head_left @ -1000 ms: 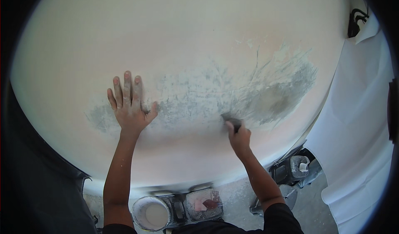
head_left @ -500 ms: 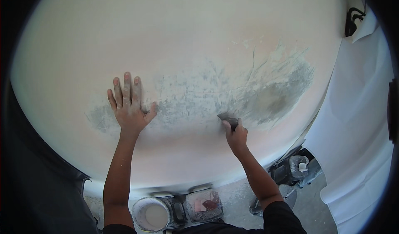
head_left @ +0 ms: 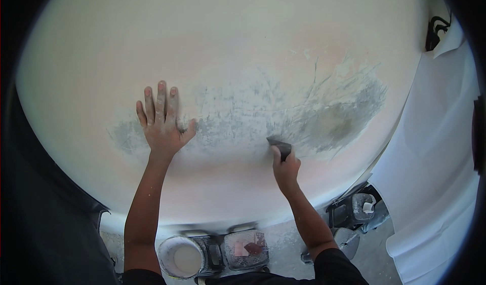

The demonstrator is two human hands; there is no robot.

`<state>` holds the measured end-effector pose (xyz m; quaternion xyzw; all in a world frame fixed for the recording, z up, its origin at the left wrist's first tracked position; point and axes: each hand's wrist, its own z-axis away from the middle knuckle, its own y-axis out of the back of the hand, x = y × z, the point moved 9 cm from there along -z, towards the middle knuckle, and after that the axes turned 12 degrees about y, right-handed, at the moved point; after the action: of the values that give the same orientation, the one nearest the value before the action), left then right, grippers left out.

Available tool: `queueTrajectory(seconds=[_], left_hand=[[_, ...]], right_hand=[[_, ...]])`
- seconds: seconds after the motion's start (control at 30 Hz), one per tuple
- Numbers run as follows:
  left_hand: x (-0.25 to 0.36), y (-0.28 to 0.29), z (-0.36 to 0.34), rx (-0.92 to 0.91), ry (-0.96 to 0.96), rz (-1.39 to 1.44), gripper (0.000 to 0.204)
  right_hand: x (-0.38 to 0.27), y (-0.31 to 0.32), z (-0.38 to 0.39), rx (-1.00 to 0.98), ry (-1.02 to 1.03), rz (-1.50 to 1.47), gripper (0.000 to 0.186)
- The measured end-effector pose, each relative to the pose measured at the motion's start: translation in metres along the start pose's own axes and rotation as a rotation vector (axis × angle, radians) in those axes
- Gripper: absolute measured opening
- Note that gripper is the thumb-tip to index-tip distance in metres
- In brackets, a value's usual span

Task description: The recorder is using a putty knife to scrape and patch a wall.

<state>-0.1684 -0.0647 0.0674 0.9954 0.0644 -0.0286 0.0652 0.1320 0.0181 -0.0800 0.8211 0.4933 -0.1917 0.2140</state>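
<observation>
My left hand (head_left: 164, 135) lies flat on a large, pale curved panel (head_left: 212, 36), fingers spread and dusty. It rests at the left part of a grey, scratched patch (head_left: 238, 118) that runs across the panel. Lower down and to the right, my right hand (head_left: 287, 172) is closed around a small dark flat piece (head_left: 280, 147) with a pointed corner. That piece meets the panel at the lower edge of the patch; whether it is a scraper or a sanding pad I cannot tell. A darker grey area (head_left: 341, 120) lies to its right.
Below the panel stand a white bucket (head_left: 163, 258) with pale contents and a dusty dark stool or box top (head_left: 258, 259) bearing reddish pieces (head_left: 242, 249). Black containers (head_left: 344, 211) sit at lower right. White sheeting (head_left: 425, 158) hangs on the right, dark material (head_left: 55, 224) on the left.
The view has shifted slightly, so the panel appears a little higher and further right. My left hand stays in place on it; my right hand with the dark piece has moved slightly left along it.
</observation>
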Motion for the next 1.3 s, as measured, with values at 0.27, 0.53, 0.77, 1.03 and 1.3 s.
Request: queueTrajectory(seconds=[0.27,0.53,0.77,1.03,1.3], left_hand=[[0.001,0.001,-0.001,0.002,0.002,0.007,0.073],[0.002,-0.001,-0.001,0.003,-0.009,0.013,0.076],[0.000,0.001,0.001,0.005,-0.013,0.002,0.075],[0.001,0.001,-0.001,0.014,-0.012,0.004,0.073],[0.003,0.005,-0.002,0.008,-0.034,-0.002,0.075]], right_hand=[[-0.007,0.001,-0.008,-0.028,-0.058,-0.008,0.032],[-0.007,0.015,-0.031,0.049,-0.132,-0.058,0.034],[-0.015,-0.005,-0.017,-0.075,0.038,0.056,0.035],[-0.030,0.009,-0.035,-0.086,0.020,0.122,0.033],[-0.024,-0.004,-0.025,-0.169,0.075,0.167,0.034]])
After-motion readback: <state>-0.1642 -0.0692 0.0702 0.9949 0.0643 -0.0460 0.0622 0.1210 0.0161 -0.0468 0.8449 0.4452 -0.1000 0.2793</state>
